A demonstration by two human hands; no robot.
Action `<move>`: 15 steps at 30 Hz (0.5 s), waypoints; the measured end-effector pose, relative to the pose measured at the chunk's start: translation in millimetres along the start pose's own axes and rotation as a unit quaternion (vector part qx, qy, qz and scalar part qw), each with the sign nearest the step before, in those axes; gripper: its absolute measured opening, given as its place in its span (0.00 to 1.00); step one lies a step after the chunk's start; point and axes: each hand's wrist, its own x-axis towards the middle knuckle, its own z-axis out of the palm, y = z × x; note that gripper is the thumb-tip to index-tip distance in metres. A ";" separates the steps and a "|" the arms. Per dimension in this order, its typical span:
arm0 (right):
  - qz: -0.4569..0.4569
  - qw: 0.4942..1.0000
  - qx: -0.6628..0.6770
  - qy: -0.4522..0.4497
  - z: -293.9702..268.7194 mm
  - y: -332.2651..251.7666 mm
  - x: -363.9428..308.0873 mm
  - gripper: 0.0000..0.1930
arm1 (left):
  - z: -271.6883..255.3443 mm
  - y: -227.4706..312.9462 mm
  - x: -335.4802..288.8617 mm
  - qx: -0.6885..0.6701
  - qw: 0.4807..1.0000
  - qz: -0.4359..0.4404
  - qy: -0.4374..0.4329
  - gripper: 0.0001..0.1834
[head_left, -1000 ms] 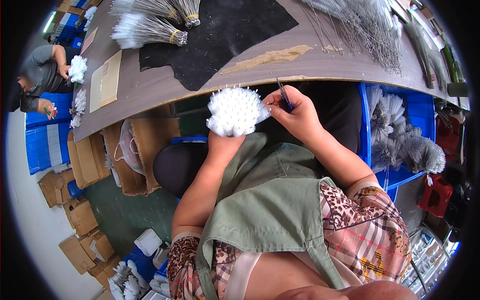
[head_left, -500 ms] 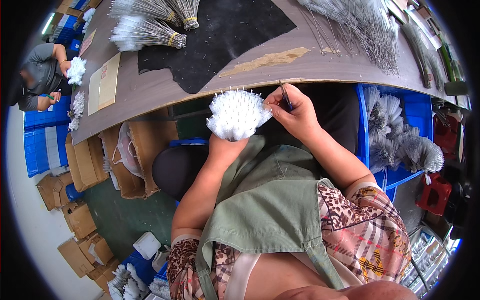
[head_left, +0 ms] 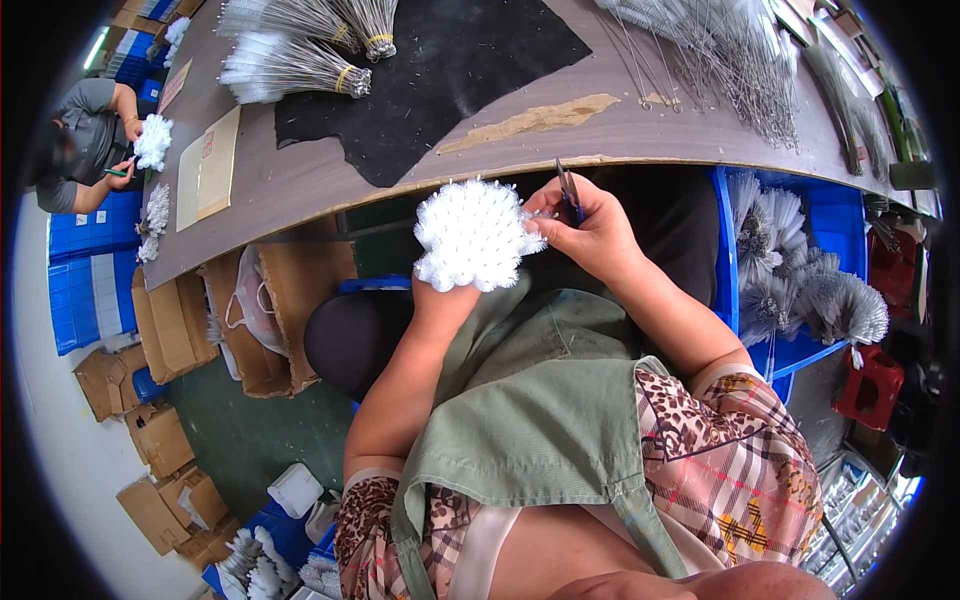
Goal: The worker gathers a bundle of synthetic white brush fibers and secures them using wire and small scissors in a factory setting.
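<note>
My left hand [head_left: 441, 300] is closed under a bundle of white-bristled wire brushes [head_left: 472, 236], with their tips turned up toward me. The bristles hide most of its fingers. At the right edge of the bundle, my right hand [head_left: 590, 222] has its thumb and forefinger pinched at one brush tip. Small dark scissors [head_left: 569, 192] are held in that same hand, with the pointed blades sticking up past the fingers. The bundle is just off the table's front edge, above my lap and green apron [head_left: 540, 420].
On the grey table [head_left: 330, 195], tied brush bundles [head_left: 300, 75] lie by a black cloth [head_left: 430, 95]. Loose wire brushes [head_left: 720, 60] are piled at far right. A blue bin [head_left: 850, 215] of brushes stands right, cardboard boxes [head_left: 310, 300] left. Another person [head_left: 85, 140] works at far left.
The brush bundle has tilted, so its tips face me more fully. My right hand stays beside it, with the scissors turned slightly. The other person's hands have come together at their bundle.
</note>
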 end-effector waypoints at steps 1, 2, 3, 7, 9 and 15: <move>0.004 1.000 0.006 0.001 0.3 1.1 -0.2 0.08 | 0.0 0.8 -0.5 0.000 1.000 0.000 0.000 0.22; 0.007 1.000 0.013 0.001 0.6 1.8 -0.3 0.08 | 0.0 2.0 -1.1 -0.069 0.997 -0.035 0.005 0.21; 0.007 1.000 0.014 0.000 0.2 -0.3 -0.3 0.08 | -0.2 2.6 -1.7 -0.138 0.988 -0.069 0.011 0.21; 0.016 1.000 0.023 0.014 2.9 -2.5 -1.0 0.10 | -2.5 -9.9 3.6 0.215 0.973 0.076 -0.024 0.19; 0.014 0.998 0.035 0.042 3.6 -7.2 -3.5 0.13 | -2.0 -10.2 8.5 0.066 0.997 0.045 0.012 0.19; -0.012 0.995 0.028 0.093 8.2 -22.6 -14.5 0.09 | 2.7 -26.7 7.2 0.097 0.993 0.053 0.029 0.23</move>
